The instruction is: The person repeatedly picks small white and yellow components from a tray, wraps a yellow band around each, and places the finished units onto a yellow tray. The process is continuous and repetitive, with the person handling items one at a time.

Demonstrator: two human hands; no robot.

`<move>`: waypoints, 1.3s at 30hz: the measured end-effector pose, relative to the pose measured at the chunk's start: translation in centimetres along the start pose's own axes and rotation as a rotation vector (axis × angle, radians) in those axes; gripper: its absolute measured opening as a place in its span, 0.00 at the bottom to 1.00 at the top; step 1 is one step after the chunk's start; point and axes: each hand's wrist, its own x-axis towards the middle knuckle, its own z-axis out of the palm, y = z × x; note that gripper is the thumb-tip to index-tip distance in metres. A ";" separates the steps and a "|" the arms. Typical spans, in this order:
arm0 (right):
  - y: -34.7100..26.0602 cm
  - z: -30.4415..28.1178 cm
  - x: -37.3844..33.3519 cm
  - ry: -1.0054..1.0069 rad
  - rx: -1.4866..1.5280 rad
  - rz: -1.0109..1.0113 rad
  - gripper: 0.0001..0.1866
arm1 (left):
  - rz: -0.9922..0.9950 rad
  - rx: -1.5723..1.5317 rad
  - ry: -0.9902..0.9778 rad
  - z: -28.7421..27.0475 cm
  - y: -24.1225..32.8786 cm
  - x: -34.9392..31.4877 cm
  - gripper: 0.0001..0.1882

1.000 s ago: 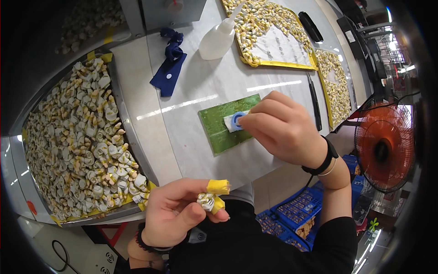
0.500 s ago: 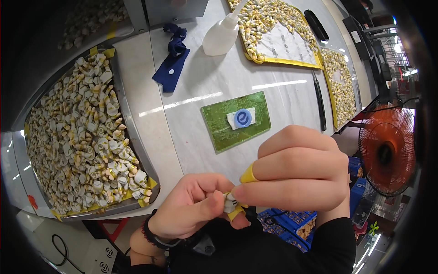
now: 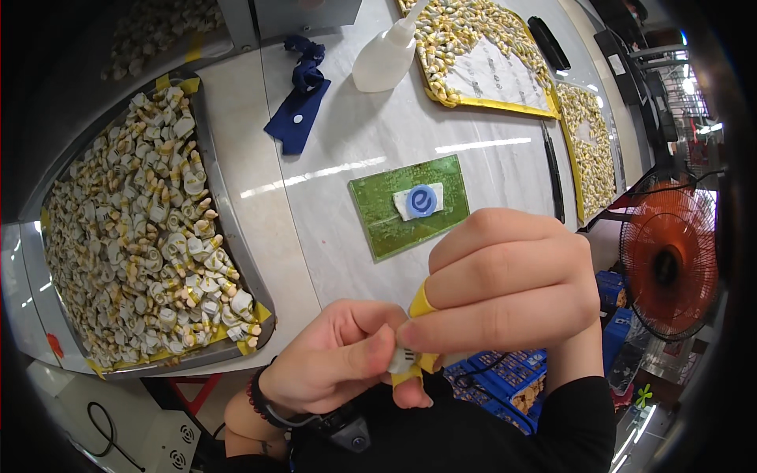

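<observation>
White table (image 3: 339, 158) fills most of the view, with a big tray (image 3: 229, 229) of little white and yellow parts on the left. Two more trays (image 3: 489, 102) sit at the far right, near an orange fan (image 3: 670, 260). A green board (image 3: 410, 205) with a white sticker lies in the middle, and a bottle (image 3: 382, 59) and a blue cloth (image 3: 300, 110) are behind it. Close to the body, the right hand (image 3: 512, 284) and left hand (image 3: 339, 363) both pinch one small part (image 3: 404, 361) with yellow tape (it looks light, hard and easy to drop). Fingertips on its sides seem best. Nothing blocks the hands.
</observation>
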 end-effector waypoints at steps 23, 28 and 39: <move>4.3 -22.3 -9.2 0.068 -0.880 0.940 0.12 | 0.365 0.470 0.216 -0.2 0.0 -1.6 0.21; 10.2 -26.0 -16.8 -0.247 -0.933 1.017 0.13 | 0.349 0.495 0.219 -0.2 -0.1 -1.5 0.20; 7.7 -22.0 -12.4 0.050 -1.029 0.804 0.02 | 0.382 0.467 0.195 -0.1 -0.2 -1.9 0.18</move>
